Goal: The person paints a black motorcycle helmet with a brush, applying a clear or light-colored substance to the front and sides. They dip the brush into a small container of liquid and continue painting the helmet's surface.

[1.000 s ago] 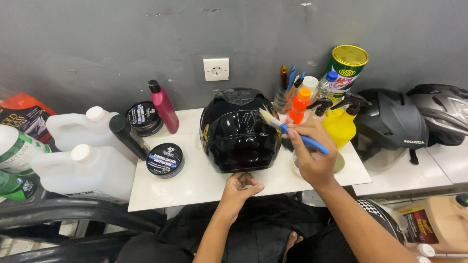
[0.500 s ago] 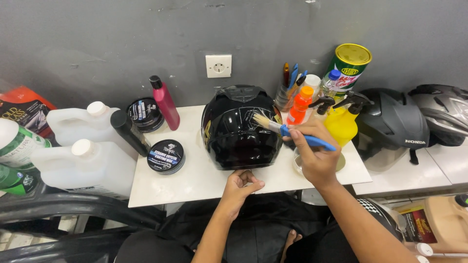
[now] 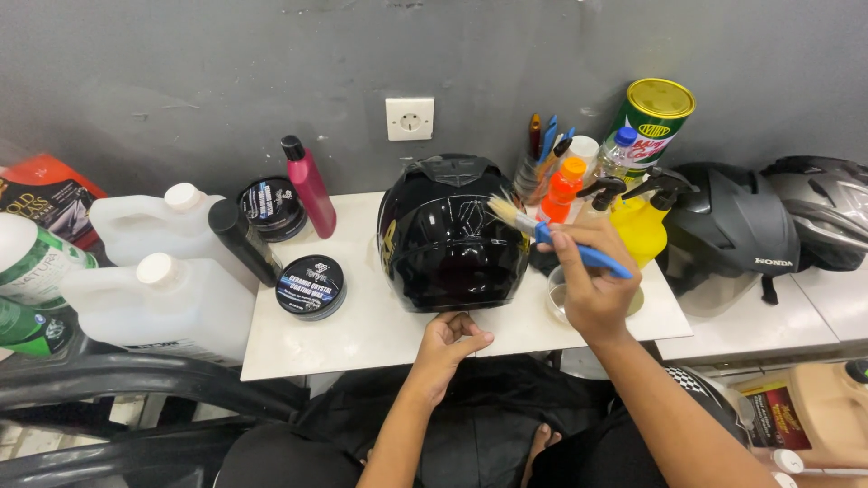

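Observation:
A glossy black helmet point(image 3: 452, 237) stands in the middle of a small white table point(image 3: 362, 330). My right hand point(image 3: 592, 285) holds a blue-handled paintbrush point(image 3: 542, 231), whose pale bristles touch the helmet's upper right side. My left hand point(image 3: 452, 342) rests with curled fingers on the table's front edge, just below the helmet and touching its base.
Left of the helmet are two round black tins point(image 3: 310, 286), a pink bottle point(image 3: 308, 186) and white jugs point(image 3: 163, 298). Right of it stand an orange bottle point(image 3: 563, 191), a yellow spray bottle point(image 3: 642, 221), a green-yellow can point(image 3: 653, 117) and two more helmets point(image 3: 731, 226).
My right hand has drifted slightly, keeping the brush tip against the helmet's right side. My left hand stays at the table edge.

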